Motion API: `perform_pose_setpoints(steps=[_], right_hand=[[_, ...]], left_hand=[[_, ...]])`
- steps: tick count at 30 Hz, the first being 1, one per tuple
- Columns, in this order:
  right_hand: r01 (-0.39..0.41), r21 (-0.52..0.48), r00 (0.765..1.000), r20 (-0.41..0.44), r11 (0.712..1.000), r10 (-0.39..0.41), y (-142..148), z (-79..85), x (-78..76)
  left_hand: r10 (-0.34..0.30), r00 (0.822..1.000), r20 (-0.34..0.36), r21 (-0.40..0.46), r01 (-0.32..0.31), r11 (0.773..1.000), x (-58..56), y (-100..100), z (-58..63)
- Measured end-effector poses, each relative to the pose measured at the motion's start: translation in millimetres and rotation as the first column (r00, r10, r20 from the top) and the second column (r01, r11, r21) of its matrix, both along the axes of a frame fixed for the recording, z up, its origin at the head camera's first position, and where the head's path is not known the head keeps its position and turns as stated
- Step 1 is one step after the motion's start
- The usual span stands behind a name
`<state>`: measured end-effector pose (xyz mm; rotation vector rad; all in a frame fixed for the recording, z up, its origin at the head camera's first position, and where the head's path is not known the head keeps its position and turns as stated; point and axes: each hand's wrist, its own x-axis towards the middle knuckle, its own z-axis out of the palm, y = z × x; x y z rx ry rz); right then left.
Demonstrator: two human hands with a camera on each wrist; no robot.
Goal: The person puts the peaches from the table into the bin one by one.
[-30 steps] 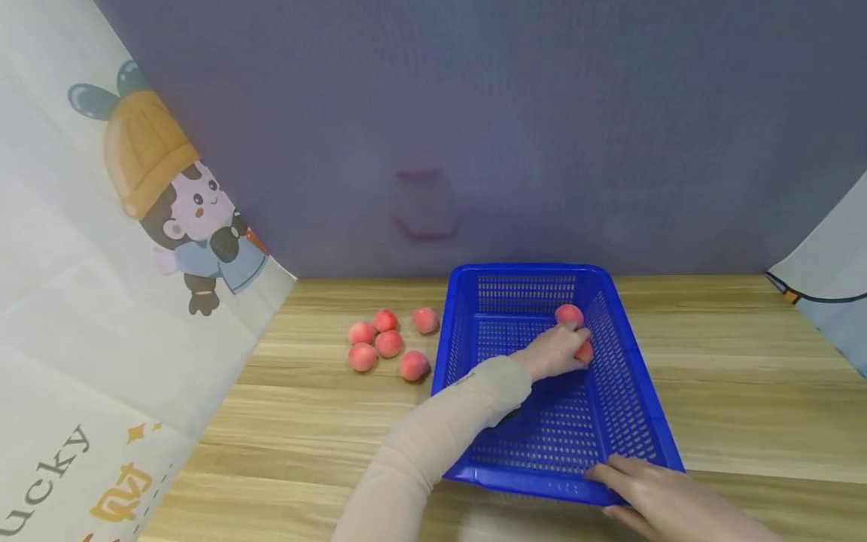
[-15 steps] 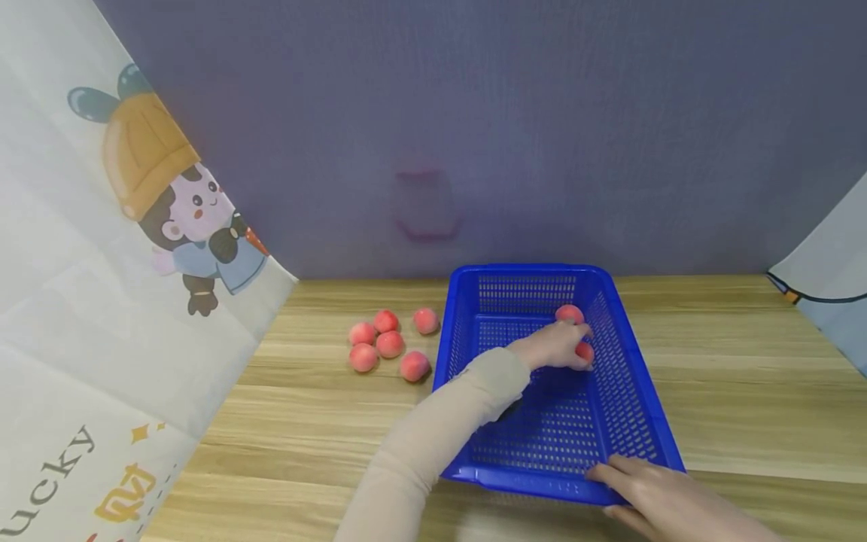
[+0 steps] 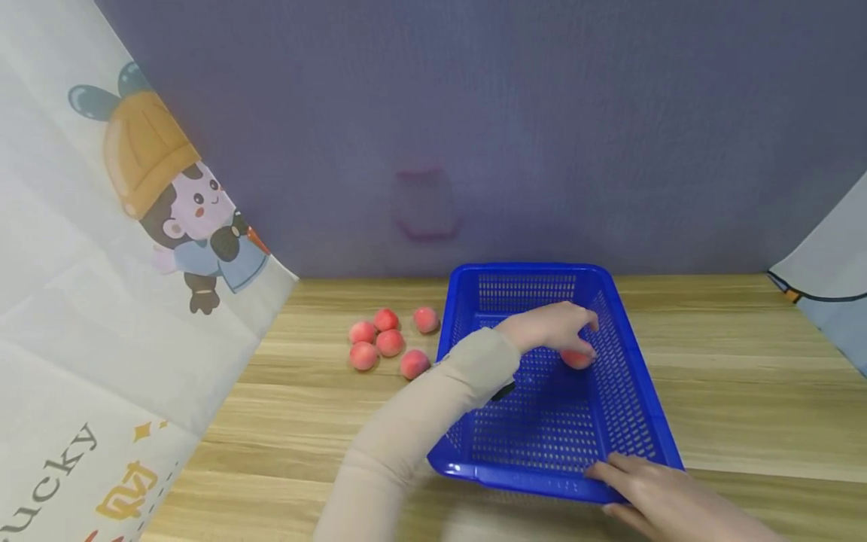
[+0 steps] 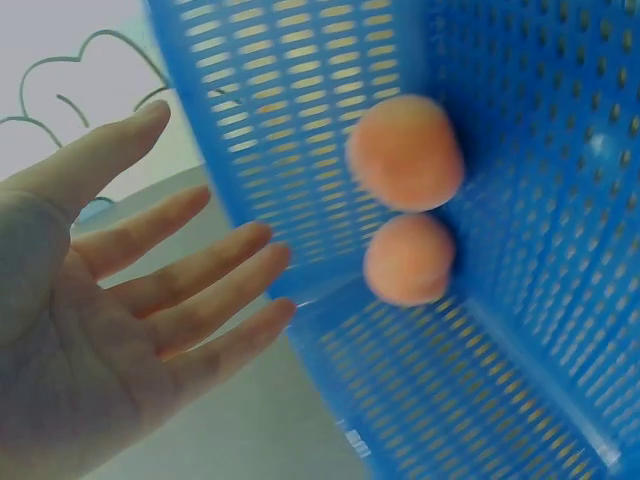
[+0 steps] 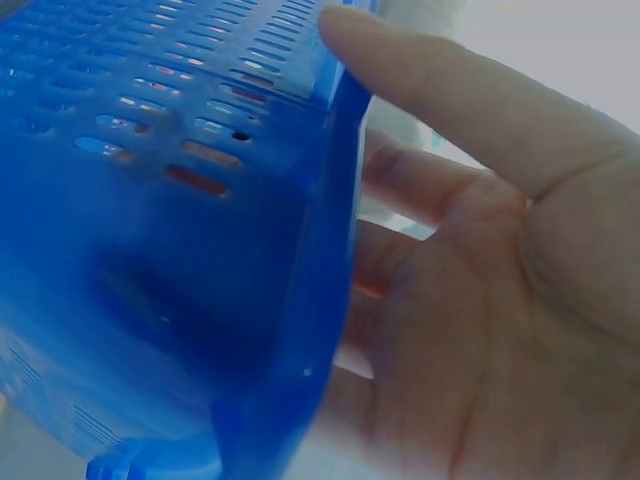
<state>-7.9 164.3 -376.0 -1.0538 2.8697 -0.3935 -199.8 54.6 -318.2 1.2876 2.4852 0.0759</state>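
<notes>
Left hand (image 3: 552, 325), fingers spread, above two peaches (image 4: 408, 155) lying side by side near the right wall inside the blue perforated basket (image 3: 528, 480). Right hand (image 3: 650, 493), thumb and fingers pinching the basket's near rim. Six loose peaches (image 3: 390, 343) rest on the wood-grain table (image 3: 284, 429), left of the basket.
</notes>
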Motion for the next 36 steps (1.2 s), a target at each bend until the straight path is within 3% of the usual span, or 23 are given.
perform_pose_setpoints(steps=[9,15,21,29,36], right_hand=[[0.021,-0.001,0.999,-0.046,1.0,-0.021,-17.7,-4.0,17.5],[0.075,0.003,0.996,0.046,0.997,-0.076,-31.9,-1.6,31.2],[0.129,0.017,0.986,0.107,0.991,-0.13,-46.6,0.1,45.2],[0.155,0.022,0.984,0.084,0.988,-0.157,-59.8,5.8,56.9],[0.185,0.029,0.977,0.103,0.982,-0.187,-70.6,8.8,68.0]], left_hand=[[-0.095,0.994,-0.045,-0.046,0.093,0.995,25.2,-33.8,28.9],[-0.15,0.985,-0.089,-0.05,0.146,0.988,47.8,-63.1,47.7],[-0.162,0.977,-0.136,-0.085,0.152,0.985,66.9,-89.6,58.8],[-0.125,0.979,-0.159,-0.087,0.113,0.99,70.1,-125.2,70.1],[-0.094,0.982,-0.167,0.013,0.097,0.995,69.5,-159.5,78.8]])
